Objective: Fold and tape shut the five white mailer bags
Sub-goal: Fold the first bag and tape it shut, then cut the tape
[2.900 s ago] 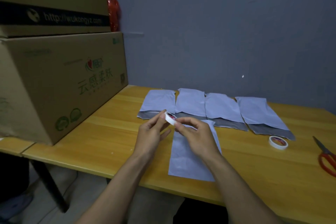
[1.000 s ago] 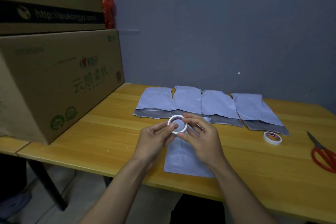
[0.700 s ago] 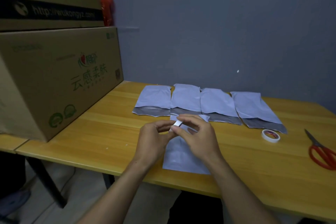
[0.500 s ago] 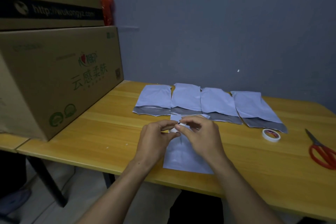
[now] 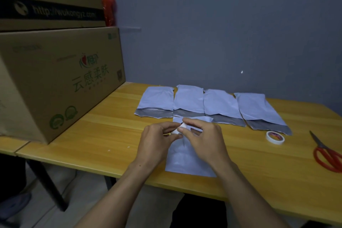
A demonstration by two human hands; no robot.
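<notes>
Several white mailer bags lie on the wooden table (image 5: 96,135). A row of them (image 5: 188,100) runs along the back, each with its grey flap toward me. One more bag (image 5: 183,161) lies lengthwise in front of me, partly under my hands. My left hand (image 5: 157,140) and my right hand (image 5: 205,139) meet above its far end, and both pinch a small white tape roll (image 5: 180,128), which my fingers mostly hide.
A second tape roll (image 5: 275,137) lies at the right, beside red-handled scissors (image 5: 327,153) near the right edge. Two stacked cardboard boxes (image 5: 55,72) fill the left of the table. A grey wall stands behind.
The tape roll has turned from showing its open ring to edge-on between my fingertips. My hands have stayed above the near bag's far end.
</notes>
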